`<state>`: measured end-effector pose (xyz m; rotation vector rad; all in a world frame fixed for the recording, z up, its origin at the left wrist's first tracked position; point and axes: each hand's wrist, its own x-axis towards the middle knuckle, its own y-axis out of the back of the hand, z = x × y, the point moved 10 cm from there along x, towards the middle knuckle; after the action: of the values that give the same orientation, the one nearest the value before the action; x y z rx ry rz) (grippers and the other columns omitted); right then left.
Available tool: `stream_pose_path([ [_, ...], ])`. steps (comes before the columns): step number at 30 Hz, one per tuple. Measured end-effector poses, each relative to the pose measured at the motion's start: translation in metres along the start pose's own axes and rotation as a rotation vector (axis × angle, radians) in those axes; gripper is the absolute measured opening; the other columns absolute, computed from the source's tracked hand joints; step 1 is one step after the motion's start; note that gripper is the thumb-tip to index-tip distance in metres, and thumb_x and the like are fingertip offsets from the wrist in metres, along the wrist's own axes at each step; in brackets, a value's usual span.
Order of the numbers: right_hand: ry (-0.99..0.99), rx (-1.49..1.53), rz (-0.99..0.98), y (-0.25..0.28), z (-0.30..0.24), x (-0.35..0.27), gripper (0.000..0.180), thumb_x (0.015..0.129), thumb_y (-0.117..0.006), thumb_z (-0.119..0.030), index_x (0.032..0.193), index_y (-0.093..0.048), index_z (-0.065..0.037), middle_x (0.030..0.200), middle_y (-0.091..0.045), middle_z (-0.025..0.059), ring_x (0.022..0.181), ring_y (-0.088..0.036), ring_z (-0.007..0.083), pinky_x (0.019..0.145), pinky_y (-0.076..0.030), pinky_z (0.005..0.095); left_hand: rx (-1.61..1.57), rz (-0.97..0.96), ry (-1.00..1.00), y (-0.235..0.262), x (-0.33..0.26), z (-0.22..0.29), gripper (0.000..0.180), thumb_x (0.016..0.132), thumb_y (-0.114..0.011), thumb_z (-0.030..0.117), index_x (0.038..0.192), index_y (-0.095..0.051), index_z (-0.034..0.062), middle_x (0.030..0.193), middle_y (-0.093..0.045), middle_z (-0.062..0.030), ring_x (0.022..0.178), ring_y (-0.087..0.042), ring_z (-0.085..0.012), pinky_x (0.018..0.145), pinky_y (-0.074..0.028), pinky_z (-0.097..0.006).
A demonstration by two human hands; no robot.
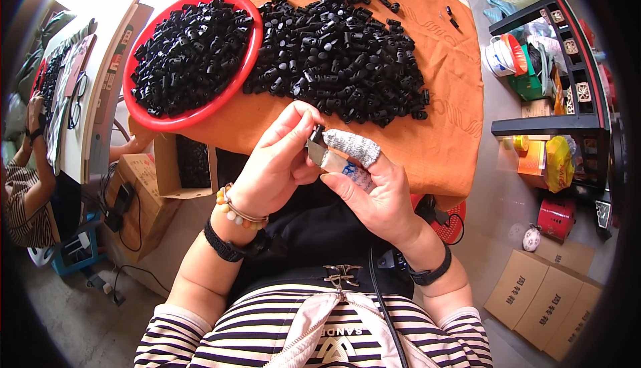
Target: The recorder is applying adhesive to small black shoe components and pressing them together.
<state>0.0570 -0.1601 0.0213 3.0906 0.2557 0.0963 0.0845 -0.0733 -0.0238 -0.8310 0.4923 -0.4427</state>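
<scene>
Left hand [288, 146]: up in the middle, just off the near edge of the cloth. The thumb and a finger pinch a bit.
Black bit [318, 129]: small, at the tips of the left thumb and finger. The fingers hide some of it.
Right hand [382, 198]: next to the left hand. Its thumb and fingers are closed around a blade.
Blade [316, 154]: flat and shiny. Its metal end points to the left hand, just by the bit. I cannot tell if the two touch.
Wrap [358, 176]: white with blue marks, around the part of the blade in the right hand.
Finger cover [352, 145]: gray and knitted, on a right finger.
Pile [344, 64]: lots of little black bits, past the hands, on the cloth.
Red tub [175, 122]: round, left of the pile, full of black bits.
Orange cloth [449, 134]: under the tub and the pile, with some folds.
Box [167, 163]: below the tub, with dark bits inside.
Wrists: a bead band [238, 218] and a black band [220, 242] on the left one, a dark strap [431, 272] on the right.
Far left: another person's arm [41, 161], at a white table [100, 88].
</scene>
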Motion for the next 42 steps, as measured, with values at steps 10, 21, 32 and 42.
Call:
stream_pose_path([
  [10,0.026,-0.042,0.039,0.0034,-0.0026,-0.0005,0.033,0.083,-0.066,-0.009,0.114,-0.056,-0.001,0.083,-0.063,0.0045,0.069,-0.054,0.0048,0.062,-0.046,0.0208,0.03,0.008,-0.004,-0.0033,-0.0012,0.0016,0.016,0.098,-0.041,0.025,0.099,-0.05,0.0123,0.065,-0.042,0.0051,0.051,-0.029,-0.0006,0.045,-0.024,-0.015],
  [21,0.053,-0.052,0.066,0.0056,-0.0059,-0.0006,0.031,0.083,-0.065,-0.008,0.113,-0.057,-0.001,0.084,-0.065,0.0055,0.069,-0.057,0.0067,0.062,-0.047,0.0222,0.042,0.036,0.014,-0.0041,-0.0037,0.002,0.017,0.097,-0.043,0.025,0.098,-0.052,0.0105,0.063,-0.04,0.0057,0.05,-0.029,-0.0006,0.045,-0.023,-0.016],
  [32,0.089,-0.065,0.037,0.0038,-0.006,0.0006,0.028,0.085,-0.062,-0.008,0.112,-0.057,-0.002,0.087,-0.066,0.0073,0.076,-0.062,0.0103,0.067,-0.049,0.0241,0.013,0.026,0.066,-0.0031,-0.0045,-0.0039,0.015,0.097,-0.042,0.023,0.101,-0.048,0.0096,0.061,-0.04,0.007,0.047,-0.027,0.0006,0.043,-0.023,-0.014],
  [42,0.065,-0.02,0.035,0.0032,-0.007,-0.0007,0.032,0.084,-0.064,-0.008,0.114,-0.055,-0.001,0.09,-0.066,0.0066,0.076,-0.061,0.0094,0.066,-0.049,0.0237,0.004,0.013,0.041,-0.0034,-0.0019,-0.0037,0.017,0.096,-0.043,0.023,0.101,-0.049,0.008,0.06,-0.041,0.0066,0.046,-0.028,-0.0001,0.041,-0.022,-0.015],
])
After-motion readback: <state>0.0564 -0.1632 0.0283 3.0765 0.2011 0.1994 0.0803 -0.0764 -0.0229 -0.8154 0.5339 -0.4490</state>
